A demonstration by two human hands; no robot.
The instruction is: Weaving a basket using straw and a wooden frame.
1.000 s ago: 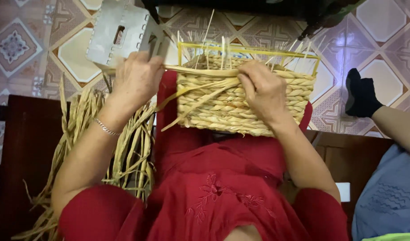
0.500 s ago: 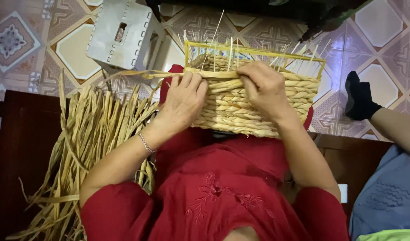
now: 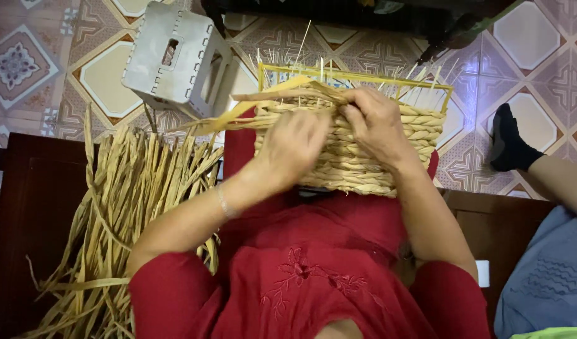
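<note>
- Woven basket [image 3: 357, 163]: pale tan braided rows, w/ a bright yellow frame [image 3: 357, 74] along far rim.
- Loose straw bundle [image 3: 122, 220], left: dull yellow-green to tan strands.
- Clothing [image 3: 313, 276], near: solid red, tone-on-tone floral embroidery at chest.
- Stool [image 3: 169, 56], far left: plain grey.
- Floor tiles [image 3: 24, 63]: cream, pink & purple geometric star/diamond pattern.
- Sock [image 3: 509, 145], right: black; fabric [image 3: 549, 282] near right: grey-blue.

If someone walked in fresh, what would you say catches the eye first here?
A half-woven straw basket on a yellow wire frame sits on the lap at centre, with the left hand and right hand working a flat straw strand along its top. A heap of dried straw spills down at left, below a grey metal stool.
</note>
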